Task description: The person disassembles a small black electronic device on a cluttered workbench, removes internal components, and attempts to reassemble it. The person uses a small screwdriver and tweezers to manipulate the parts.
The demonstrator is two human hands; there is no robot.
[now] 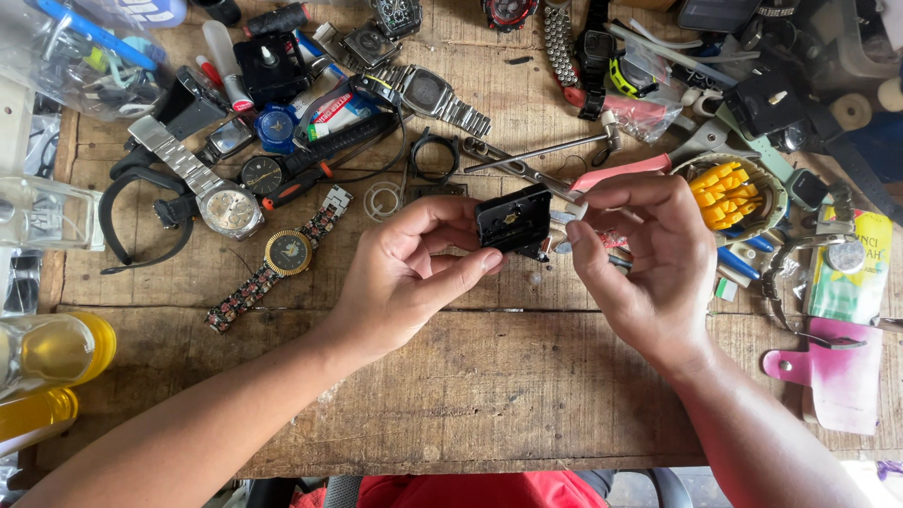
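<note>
A small black square clock movement point(513, 221) with a brass centre is held above the wooden workbench point(470, 386). My left hand point(404, 273) grips it from the left, thumb below and fingers above. My right hand point(640, 263) meets it from the right, with index finger and thumb pinching at its right edge, where a small pale part shows. Metal tweezers point(513, 169) lie on the bench just behind the movement.
Several wristwatches lie at the left, including a gold-faced one point(287, 252) and a silver one point(226, 202). Pink-handled pliers point(625, 169), a round tray of yellow pieces point(729, 193), a pink leather piece point(832, 367) and yellow bottles point(47, 362) surround the hands.
</note>
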